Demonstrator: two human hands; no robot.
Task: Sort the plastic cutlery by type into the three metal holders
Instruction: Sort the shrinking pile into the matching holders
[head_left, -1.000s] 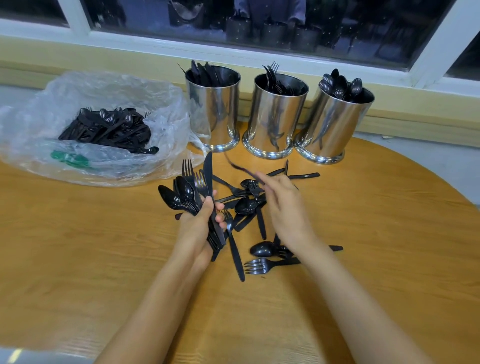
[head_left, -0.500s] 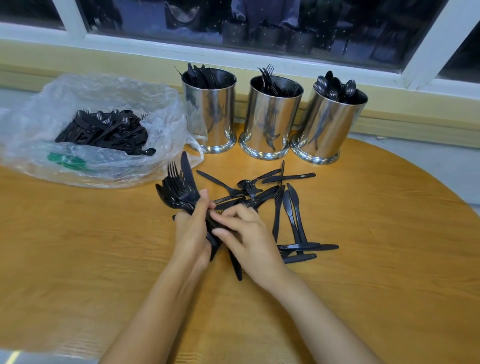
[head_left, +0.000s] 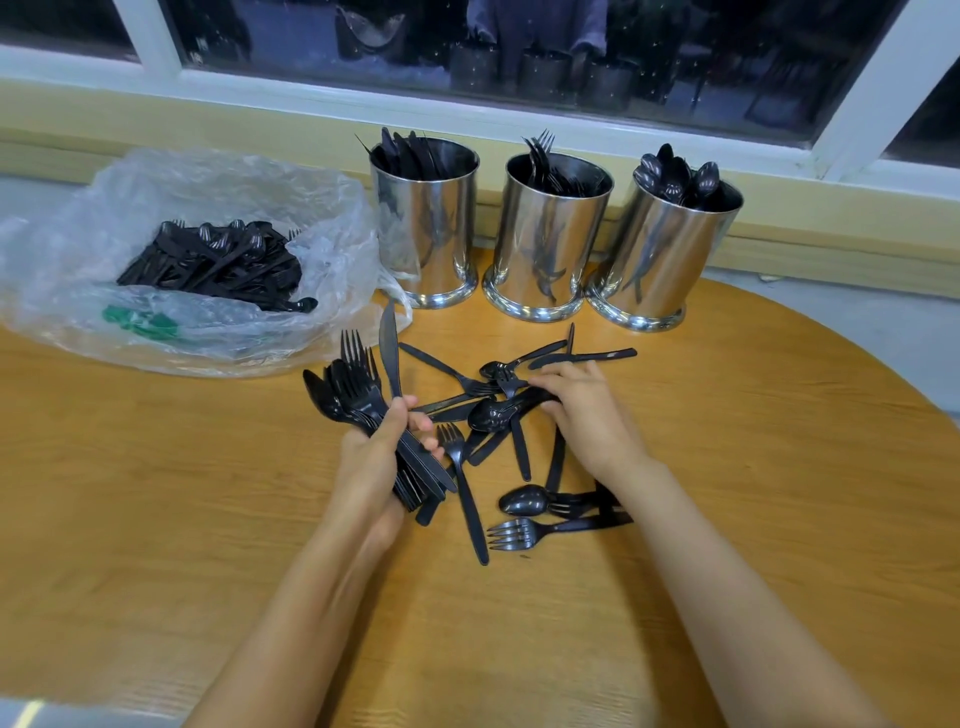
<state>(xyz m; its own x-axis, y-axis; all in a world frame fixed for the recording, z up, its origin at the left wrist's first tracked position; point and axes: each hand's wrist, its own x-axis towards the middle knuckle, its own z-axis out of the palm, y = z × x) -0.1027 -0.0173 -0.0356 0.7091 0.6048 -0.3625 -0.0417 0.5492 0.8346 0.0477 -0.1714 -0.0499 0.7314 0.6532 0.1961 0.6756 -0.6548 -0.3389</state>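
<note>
One cam only: head-worn, wide-angle, so no 2nd view to overlap w/. Faces fwd and down from above the person's forearms, which come in from the bottom edge. Left hand (head_left: 371, 462), gripping a bundle of cutlery (head_left: 353, 389), and right hand (head_left: 589, 415) sit mid-frame, close to the lens. Loose cutlery (head_left: 493, 415) lies between them. Wooden desk (head_left: 753, 493) fills the lower two-thirds, its rounded edge curving off right of the right hand. Beyond the hands: three metal holders (head_left: 545, 249) in a row; plastic bag (head_left: 104, 218) beyond-left of the left hand. Window (head_left: 311, 98) spans the top, farthest from cam. Straight edges bow near the borders.
</note>
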